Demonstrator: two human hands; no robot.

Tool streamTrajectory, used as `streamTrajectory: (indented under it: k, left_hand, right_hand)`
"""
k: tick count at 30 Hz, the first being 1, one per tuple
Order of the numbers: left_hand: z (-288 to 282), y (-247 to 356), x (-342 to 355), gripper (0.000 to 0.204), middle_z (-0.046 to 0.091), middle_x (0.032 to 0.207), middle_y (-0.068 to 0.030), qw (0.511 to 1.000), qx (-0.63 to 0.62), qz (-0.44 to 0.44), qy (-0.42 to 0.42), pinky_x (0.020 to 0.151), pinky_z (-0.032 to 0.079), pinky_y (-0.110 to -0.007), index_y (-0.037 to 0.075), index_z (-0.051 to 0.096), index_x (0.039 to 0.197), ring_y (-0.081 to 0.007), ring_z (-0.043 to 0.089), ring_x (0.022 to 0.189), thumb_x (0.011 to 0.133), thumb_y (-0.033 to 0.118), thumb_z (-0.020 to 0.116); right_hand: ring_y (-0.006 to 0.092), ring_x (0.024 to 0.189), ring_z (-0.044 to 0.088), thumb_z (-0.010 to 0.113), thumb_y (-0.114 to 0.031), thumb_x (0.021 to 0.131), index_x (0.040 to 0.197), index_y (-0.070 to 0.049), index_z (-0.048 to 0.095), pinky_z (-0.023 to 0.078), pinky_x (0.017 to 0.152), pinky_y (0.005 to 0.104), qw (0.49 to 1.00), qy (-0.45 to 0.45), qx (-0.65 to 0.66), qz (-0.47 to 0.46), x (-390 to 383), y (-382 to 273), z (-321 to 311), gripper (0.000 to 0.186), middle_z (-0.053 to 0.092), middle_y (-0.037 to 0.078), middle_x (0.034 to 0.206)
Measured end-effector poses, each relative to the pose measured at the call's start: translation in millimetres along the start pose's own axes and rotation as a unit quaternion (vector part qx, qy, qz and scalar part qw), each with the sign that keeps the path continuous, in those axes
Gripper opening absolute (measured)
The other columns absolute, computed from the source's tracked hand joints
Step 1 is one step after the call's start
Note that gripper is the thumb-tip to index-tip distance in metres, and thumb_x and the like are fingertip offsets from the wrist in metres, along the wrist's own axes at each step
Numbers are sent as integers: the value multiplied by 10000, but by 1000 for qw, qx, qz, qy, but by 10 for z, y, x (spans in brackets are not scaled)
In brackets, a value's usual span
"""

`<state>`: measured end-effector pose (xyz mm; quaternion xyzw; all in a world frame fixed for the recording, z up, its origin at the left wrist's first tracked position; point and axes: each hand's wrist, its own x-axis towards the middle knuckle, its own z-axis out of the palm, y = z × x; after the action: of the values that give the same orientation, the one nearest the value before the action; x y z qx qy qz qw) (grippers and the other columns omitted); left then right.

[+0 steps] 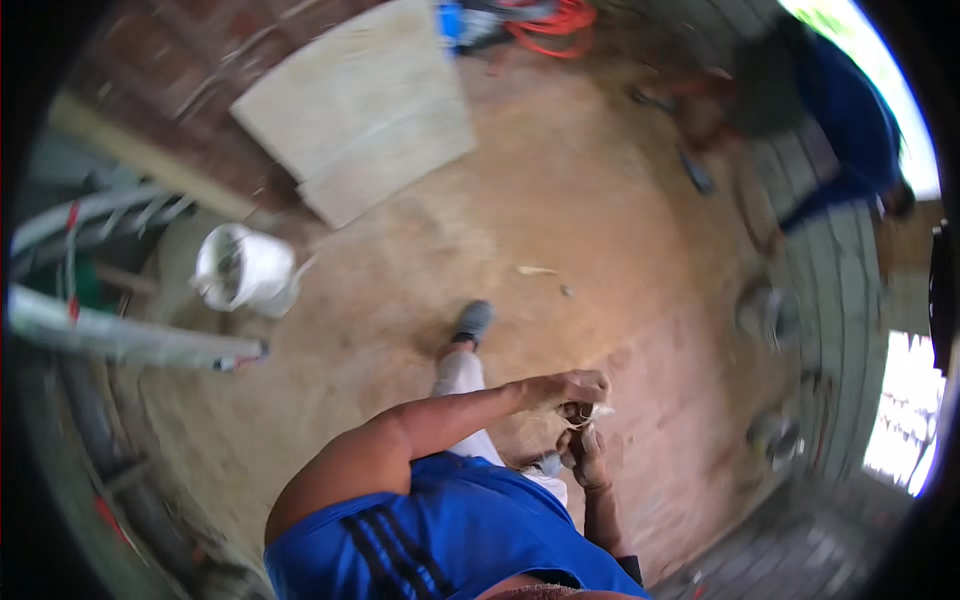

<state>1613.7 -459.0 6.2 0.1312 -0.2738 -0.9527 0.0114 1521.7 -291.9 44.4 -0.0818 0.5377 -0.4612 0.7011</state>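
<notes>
In front of my body my left hand is curled, with its fingers closed around a small whitish, stringy piece. Just below it my right hand is raised close to the same piece, thumb up and fingers bent inward. Blur and the small size hide what the piece is, and whether the right fingers also grip it cannot be told. My gray shoe is on the dusty brown floor.
A white bucket and a ladder stand on the left. Pale boards lean by a brick wall, near an orange cable. At the far right another person bends down; metal containers stand along the block wall.
</notes>
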Motion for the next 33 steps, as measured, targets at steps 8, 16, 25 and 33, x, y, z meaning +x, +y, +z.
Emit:
streamTrajectory:
  k: [8, 16, 25, 33]
  left_hand:
    - [-565, 163, -1386, 333, 531, 674, -9, 920, -323, 147, 166, 355, 302, -174, 114, 567, 953, -69, 428, 468, 828, 422, 560]
    - [-447, -166, -4094, 260, 576, 692, -31, 680, -291, 465, 486, 350, 290, -186, 107, 583, 887, -73, 438, 447, 837, 360, 555]
    - [-295, -1476, -5170, 249, 536, 591, 4, 513, -359, 502, 596, 389, 311, -247, 164, 560, 712, -109, 447, 433, 840, 375, 528]
    - [-861, -613, -5170, 266, 582, 697, -19, 669, -345, 439, 490, 448, 388, -214, 113, 585, 960, -110, 521, 527, 882, 355, 509]
  right_hand:
    - [76, 552, 485, 576, -162, 871, 906, 10, 646, 391, 511, 223, 866, -79, -494, 0, 141, -598, 638, 189, 573, 29, 646]
    - [60, 448, 406, 551, -166, 861, 778, -34, 624, 346, 431, 223, 899, -140, -412, -50, 260, -998, 589, 172, 455, -17, 525]
    - [37, 393, 334, 525, -217, 897, 809, -38, 586, 271, 353, 211, 902, -156, -392, -91, 726, -663, 1850, 209, 371, -44, 490]
    - [122, 590, 504, 511, -36, 817, 901, -35, 631, 424, 532, 257, 800, -188, -547, -163, 1608, -365, 3625, 147, 560, 10, 688]
